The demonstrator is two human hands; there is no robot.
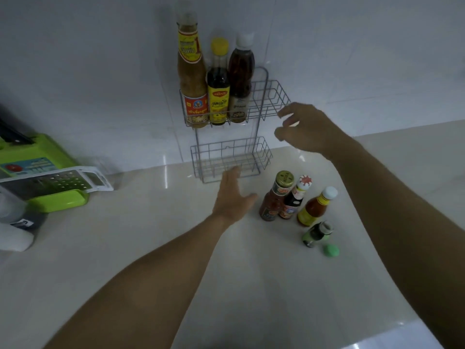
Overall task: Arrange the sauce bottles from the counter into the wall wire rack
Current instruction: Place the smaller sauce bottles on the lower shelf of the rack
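Note:
A two-tier wire rack (270, 96) hangs on the white tiled wall. Its top tier holds a tall tan sauce bottle (191, 79), a dark bottle with a yellow cap (218, 94) and a brown bottle with a white cap (240, 79); the right part of that tier is bare. The lower basket (230, 157) holds nothing. On the counter stand a gold-lidded red jar (275, 197), a dark bottle with a red-white cap (295, 197), an orange bottle with a white cap (315, 206) and a small green shaker (317, 233). My left hand (232, 197) hovers open below the lower basket. My right hand (305, 127) hangs open beside the top tier.
A green cap (331, 250) lies by the shaker. At the left are a green box with a white grater (54, 181) on it and a white and grey container (15, 227). The pale counter (151, 235) meets the wall behind the rack.

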